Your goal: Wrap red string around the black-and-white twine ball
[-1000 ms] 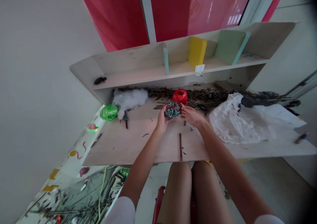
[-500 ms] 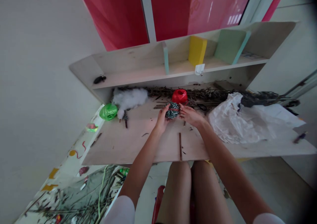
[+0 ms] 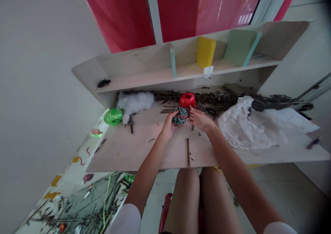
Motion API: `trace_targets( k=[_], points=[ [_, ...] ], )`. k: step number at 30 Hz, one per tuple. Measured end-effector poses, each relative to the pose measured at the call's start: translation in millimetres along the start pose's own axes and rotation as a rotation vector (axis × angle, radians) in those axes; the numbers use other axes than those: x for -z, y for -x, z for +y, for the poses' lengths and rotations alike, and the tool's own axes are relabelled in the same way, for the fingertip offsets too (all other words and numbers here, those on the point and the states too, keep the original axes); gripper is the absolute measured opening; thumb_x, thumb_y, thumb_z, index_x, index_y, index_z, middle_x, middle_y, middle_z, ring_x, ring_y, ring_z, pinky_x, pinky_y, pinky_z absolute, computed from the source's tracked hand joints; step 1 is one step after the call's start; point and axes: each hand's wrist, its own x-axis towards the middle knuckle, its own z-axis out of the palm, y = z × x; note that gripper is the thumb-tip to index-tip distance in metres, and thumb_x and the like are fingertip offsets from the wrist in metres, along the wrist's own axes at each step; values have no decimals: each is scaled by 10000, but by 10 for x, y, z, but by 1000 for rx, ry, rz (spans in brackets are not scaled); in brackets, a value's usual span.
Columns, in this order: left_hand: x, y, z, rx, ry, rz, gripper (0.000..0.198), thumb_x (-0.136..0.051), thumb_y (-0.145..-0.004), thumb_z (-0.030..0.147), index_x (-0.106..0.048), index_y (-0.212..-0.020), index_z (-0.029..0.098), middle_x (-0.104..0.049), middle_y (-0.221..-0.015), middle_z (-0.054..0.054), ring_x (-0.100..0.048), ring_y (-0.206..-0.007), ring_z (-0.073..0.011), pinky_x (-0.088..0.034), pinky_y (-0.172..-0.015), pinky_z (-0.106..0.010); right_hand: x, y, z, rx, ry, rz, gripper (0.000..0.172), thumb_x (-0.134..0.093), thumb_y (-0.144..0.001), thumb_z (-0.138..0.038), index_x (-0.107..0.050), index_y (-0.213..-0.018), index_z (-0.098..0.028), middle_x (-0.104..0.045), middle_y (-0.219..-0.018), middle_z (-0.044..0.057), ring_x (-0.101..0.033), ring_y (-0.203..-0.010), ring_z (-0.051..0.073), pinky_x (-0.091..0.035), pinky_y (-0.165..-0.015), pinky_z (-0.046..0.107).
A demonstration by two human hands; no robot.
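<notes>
My left hand (image 3: 169, 124) is wrapped round the left side of a ball of dark green and white twine (image 3: 180, 116), its thumb on top. A red strand (image 3: 183, 117) runs across the ball's face. At the ball's right side, my right hand (image 3: 199, 119) has its thumb and fingers drawn together in a pinch; whatever lies between the fingertips is too small to make out. Just behind the ball sits a roll of red plastic string (image 3: 187, 99). A thin brown stick (image 3: 188, 153) lies on the desk (image 3: 144, 154) in front of my hands.
White stuffing (image 3: 137, 102) and a green string roll (image 3: 113, 117) lie at the left. Dry twigs (image 3: 165, 96) line the back. Crumpled white plastic (image 3: 240, 130) covers the right side. Above is a shelf (image 3: 144, 79) with a dark beetle-like object (image 3: 103, 82).
The ball has turned slightly in my left hand, so its red strand sits at a different slant. My right fingers have shifted a little and one fingertip is raised higher.
</notes>
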Motion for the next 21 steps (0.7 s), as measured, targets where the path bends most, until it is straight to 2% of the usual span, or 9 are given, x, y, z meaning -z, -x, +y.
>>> trace_targets(
  k=[8, 12, 21],
  points=[
    [6, -12, -16, -43, -48, 58, 368, -694, -633, 325, -637, -967, 184, -663, -861, -7, -596, -673, -111, -430, -582, -211, -3, 21, -59, -2, 1, -1, 214, -749, -696, -277, -545, -728, -221, -377, -531, -80, -396, -504, 75, -405, -573, 232],
    [27, -22, -5, -5, -5, 37, 392, -637, -692, 371, -632, -1042, 193, -672, -906, -24, -596, -677, -119, -430, -585, -218, -5, 22, -53, -12, -9, -5, 245, -768, -673, -277, -540, -736, -216, -363, -533, -84, -381, -497, 70, -388, -549, 222],
    [59, -34, 9, -44, -7, 130, 386, -571, -754, 365, -622, -1109, 220, -664, -1017, -32, -583, -682, -107, -416, -549, -195, -54, 74, -66, 37, 53, -66, 283, -763, -678, -308, -496, -698, -216, -314, -548, -79, -340, -509, 72, -398, -567, 221]
  ],
)
